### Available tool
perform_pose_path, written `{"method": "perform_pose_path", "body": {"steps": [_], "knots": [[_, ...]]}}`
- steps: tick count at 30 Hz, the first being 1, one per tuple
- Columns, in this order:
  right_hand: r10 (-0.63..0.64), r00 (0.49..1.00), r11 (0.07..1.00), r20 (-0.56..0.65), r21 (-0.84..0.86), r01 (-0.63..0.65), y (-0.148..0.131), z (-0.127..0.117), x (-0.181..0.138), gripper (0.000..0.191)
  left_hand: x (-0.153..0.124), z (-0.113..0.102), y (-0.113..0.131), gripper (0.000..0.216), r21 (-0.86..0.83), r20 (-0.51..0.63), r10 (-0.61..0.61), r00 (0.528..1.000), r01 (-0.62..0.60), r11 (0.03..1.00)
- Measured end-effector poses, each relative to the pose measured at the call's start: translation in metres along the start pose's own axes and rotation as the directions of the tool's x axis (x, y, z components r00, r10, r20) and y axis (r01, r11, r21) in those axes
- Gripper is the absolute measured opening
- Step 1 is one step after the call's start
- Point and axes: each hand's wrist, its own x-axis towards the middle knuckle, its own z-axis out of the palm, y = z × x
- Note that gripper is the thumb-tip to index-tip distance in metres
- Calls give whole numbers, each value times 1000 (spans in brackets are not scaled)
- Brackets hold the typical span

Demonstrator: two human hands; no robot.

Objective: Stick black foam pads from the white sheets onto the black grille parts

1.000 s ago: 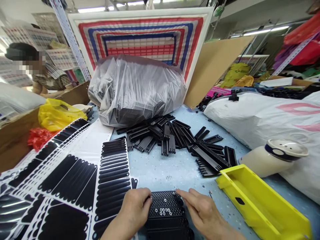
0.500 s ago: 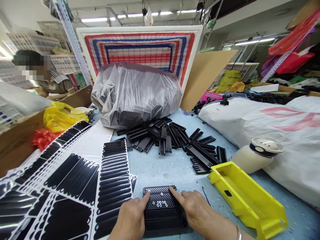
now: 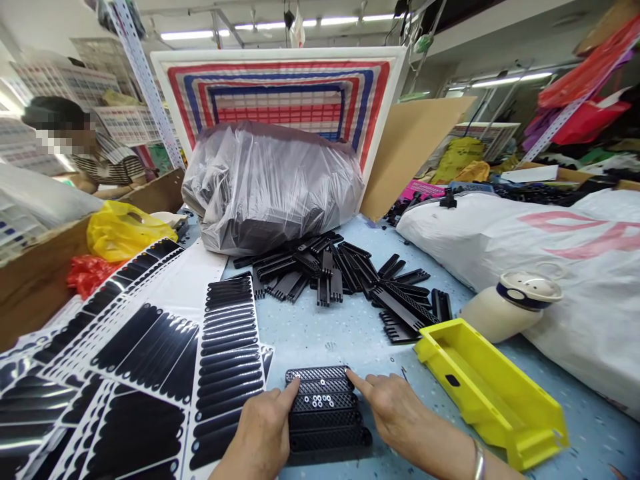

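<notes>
In front of me several black strips (image 3: 325, 421) with a diamond-textured surface lie side by side in a block. A few small white rings (image 3: 323, 401) rest on the upper strips. My left hand (image 3: 261, 427) is at the block's left side, its index finger stretched onto the left end near the top strips, with nothing visible in it. My right hand (image 3: 395, 408) points with its index finger at the far right corner of the top strip; its other fingers are curled and hold nothing I can see. Sheets of glossy black strip-shaped stickers (image 3: 224, 380) lie left of my left hand.
A yellow bin (image 3: 505, 393) stands to the right, beside a cream bottle (image 3: 500, 307) and a white sack (image 3: 560, 247). Loose black strips (image 3: 345, 267) are heaped before a grey plastic-wrapped bundle (image 3: 275, 187). A person (image 3: 105, 150) sits beyond the table at left.
My right hand has shifted slightly right, away from the block's right side, uncovering more of the strip ends. My left hand stays at the left end. The view has tilted a little.
</notes>
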Motion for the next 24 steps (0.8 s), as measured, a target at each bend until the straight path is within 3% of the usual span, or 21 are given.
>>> {"method": "perform_pose_path", "body": {"steps": [3,9,18,24], "knots": [[2,1000,999,-12,45,-1,1,6,3,65,0,-3,2,58,-9,-3,4,1000,-4,1000],[-91,985,995,-146,19,95,18,46,1,64,0,-11,7,61,56,28,-7,1000,5,998],[-100,973,994,-206,24,107,23,58,-1,61,18,-30,19,77,245,335,-98,937,14,970],[-121,972,990,-202,49,133,28,59,-2,65,7,-30,-3,78,182,252,-61,966,15,983]]}}
